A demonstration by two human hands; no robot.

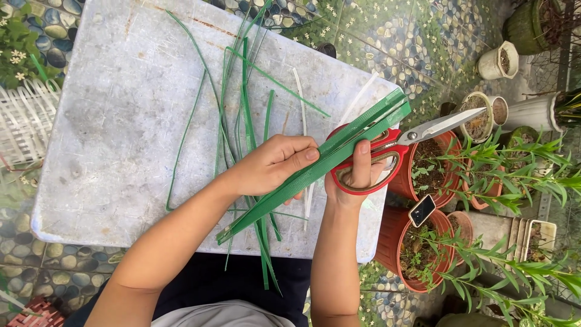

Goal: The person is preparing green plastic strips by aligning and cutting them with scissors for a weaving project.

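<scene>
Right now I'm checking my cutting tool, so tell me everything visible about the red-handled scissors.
The red-handled scissors have looped red plastic handles with a pale inner lining and bright metal blades, which look nearly closed and point right, out over the terracotta plant pots. The right hand grips them, fingers through the lower loop and thumb on top. The flat green plastic strap, gripped by the left hand, lies diagonally across the handles near the pivot.

Setting: home garden or patio, outdoors. Evidence: pebble-mosaic paving [387, 36] with moss; terracotta pots [417, 242] holding leafy plants; white pots [499, 60]; white woven basket [24, 121]; weathered white table [121, 121] strewn with green strips [242, 103].
</scene>
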